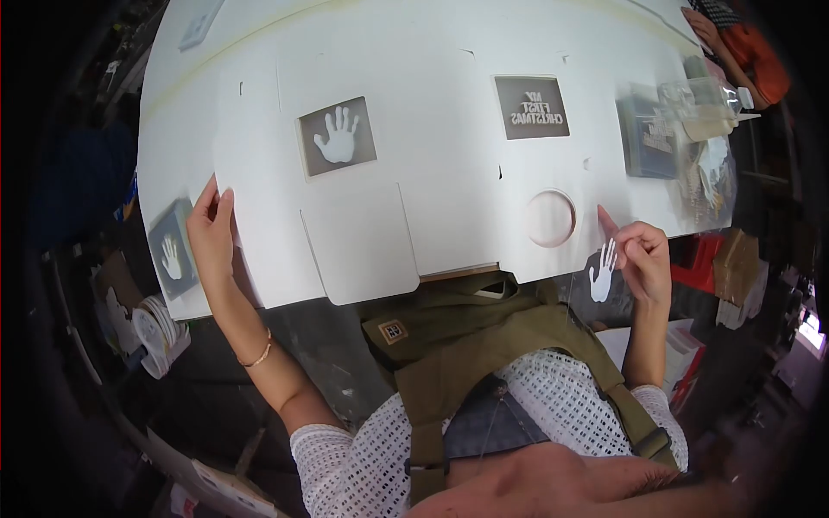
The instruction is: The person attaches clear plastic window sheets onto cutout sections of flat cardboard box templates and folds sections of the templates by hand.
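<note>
A large flat white card sheet (449, 181) with cut-out windows and fold lines covers most of the table. My left hand (211, 229) pinches its left edge between thumb and fingers. A white handprint (337, 136) on grey shows through one window, and mirrored "My First Christmas" lettering (533, 110) through another. Nearer me is a round cut-out (551, 217). At the sheet's right side, my right hand (646, 263) holds a clear film with a white handprint (602, 274) between thumb and curled fingers, its index finger stretched toward the table.
Left of the sheet lies a grey block with a pale handprint (171, 255). On the right are a dark lettered block (649, 138), a clear plastic cup (704, 112) and a plastic bag (712, 186). Another person's arm (721, 52) rests at the far right corner.
</note>
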Tool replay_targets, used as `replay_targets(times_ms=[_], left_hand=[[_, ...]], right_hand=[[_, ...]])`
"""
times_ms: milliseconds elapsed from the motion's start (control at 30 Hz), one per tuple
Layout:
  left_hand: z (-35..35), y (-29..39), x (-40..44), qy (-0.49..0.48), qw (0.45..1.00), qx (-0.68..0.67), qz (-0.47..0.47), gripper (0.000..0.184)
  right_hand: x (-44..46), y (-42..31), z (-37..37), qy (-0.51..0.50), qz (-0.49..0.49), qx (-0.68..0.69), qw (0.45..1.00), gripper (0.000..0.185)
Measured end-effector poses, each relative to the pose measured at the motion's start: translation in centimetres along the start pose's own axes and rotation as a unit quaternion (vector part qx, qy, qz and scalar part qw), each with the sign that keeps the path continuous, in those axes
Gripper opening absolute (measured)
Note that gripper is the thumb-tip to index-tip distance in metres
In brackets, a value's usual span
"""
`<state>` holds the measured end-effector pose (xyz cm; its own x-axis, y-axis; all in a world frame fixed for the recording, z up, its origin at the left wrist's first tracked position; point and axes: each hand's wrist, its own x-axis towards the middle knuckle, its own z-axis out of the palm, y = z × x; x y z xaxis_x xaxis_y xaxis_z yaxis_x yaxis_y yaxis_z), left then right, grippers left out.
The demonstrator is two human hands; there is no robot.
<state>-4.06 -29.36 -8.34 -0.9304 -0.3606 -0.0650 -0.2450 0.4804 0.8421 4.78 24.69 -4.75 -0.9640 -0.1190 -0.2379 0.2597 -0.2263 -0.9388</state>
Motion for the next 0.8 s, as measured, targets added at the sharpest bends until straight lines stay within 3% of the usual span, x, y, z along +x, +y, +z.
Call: replay_targets(times_ms=[200, 300, 333, 400, 500, 800], left_hand=[[0.2, -0.4, 0.7, 0.018, 0.991, 0.127, 0.042, 0.034], [0.4, -1.3, 1.2, 0.044, 0.992, 0.11, 0.045, 0.033], [0.6, -1.0, 1.2, 0.047, 0.992, 0.107, 0.047, 0.033], [1.1, -0.2, 1.0, 0.053, 0.992, 0.082, 0.082, 0.033], [1.8, 0.2, 0.9, 0.064, 0.989, 0.101, 0.09, 0.033], [2.2, 2.1, -1.1, 0.081, 0.974, 0.202, 0.065, 0.031]], right_hand=[[0.2, -0.7, 0.2, -0.007, 0.011, -0.068, 0.998, 0.013], [0.9, -2.6, -0.6, 0.068, -0.017, -0.224, 0.972, 0.012], [1.0, -3.5, -1.0, 0.122, -0.003, -0.228, 0.966, 0.013], [2.3, -5.4, -1.2, 0.138, -0.061, -0.25, 0.956, 0.014], [4.7, -7.0, 0.0, 0.104, -0.112, -0.262, 0.953, 0.016], [15.4, -5.2, 11.2, -0.008, -0.095, -0.299, 0.949, 0.017]])
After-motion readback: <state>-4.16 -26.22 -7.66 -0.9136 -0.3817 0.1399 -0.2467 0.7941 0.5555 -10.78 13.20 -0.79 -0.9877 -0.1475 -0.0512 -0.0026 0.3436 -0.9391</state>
